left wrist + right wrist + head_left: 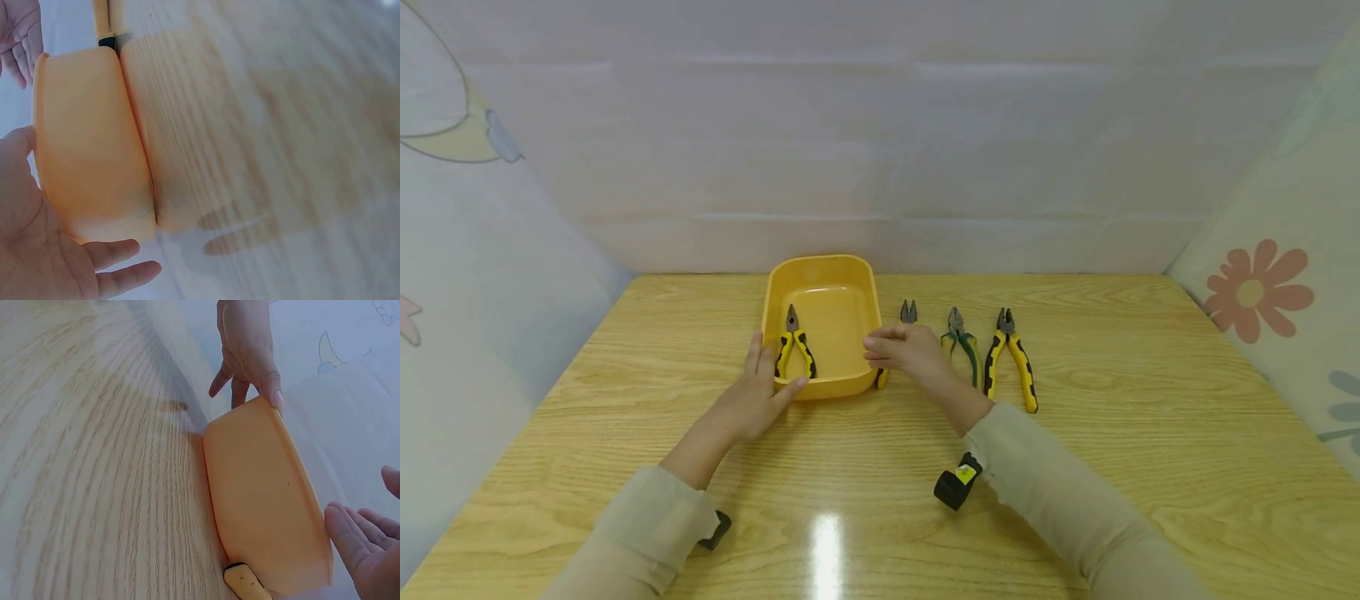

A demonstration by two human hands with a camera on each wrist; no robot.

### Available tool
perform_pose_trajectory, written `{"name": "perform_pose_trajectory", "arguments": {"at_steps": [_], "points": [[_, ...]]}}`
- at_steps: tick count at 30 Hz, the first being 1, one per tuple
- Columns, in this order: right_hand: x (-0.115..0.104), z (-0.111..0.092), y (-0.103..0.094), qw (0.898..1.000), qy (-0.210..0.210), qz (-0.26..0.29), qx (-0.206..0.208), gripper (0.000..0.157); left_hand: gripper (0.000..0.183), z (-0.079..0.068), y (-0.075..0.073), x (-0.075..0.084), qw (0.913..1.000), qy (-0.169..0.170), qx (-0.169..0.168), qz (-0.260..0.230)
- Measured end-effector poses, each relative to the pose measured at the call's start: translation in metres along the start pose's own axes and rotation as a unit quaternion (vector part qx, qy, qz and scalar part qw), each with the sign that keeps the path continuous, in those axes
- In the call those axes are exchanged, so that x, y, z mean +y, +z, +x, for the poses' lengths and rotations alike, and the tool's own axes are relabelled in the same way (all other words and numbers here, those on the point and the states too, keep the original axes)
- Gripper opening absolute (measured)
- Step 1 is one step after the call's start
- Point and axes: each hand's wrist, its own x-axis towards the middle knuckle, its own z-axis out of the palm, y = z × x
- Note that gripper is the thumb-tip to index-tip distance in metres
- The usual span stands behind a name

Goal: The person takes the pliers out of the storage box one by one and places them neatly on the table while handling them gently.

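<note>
A yellow plastic box (838,387) stands near the back of the table, with yellow-and-black pliers (786,342) lying along its left side. My left hand (752,404) rests against the front left corner of the box, thumb at the rim and fingers fairly straight along the outside. Beside the right rim hovers my right hand (910,350), fingers extended and holding nothing. In the right wrist view its fingers (353,537) lie close to the rim; whether they touch it I cannot tell. Another pair of pliers (909,312) lies partly hidden beneath the right hand.
Right of the right hand lie green-handled pliers (970,350) and yellow-and-black pliers (1024,371), handles toward the person. Behind the wooden table (835,467) hangs a pale sheet (895,167). Patterned sheets flank both sides. Black devices (955,487) are worn at the wrists.
</note>
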Motion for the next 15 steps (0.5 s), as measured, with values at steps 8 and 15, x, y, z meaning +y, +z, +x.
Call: {"name": "perform_pose_trajectory", "arguments": {"at_steps": [8,15], "points": [[-0.002,0.002,0.009,1.000,-0.012,0.003,-0.022,0.030,0.082,-0.001,0.000,0.001,1.0000,-0.004,0.000,0.002],[-0.002,0.005,0.016,1.000,-0.001,-0.015,-0.010,0.027,0.081,0.000,0.001,0.001,0.9999,-0.006,0.004,0.012]]}}
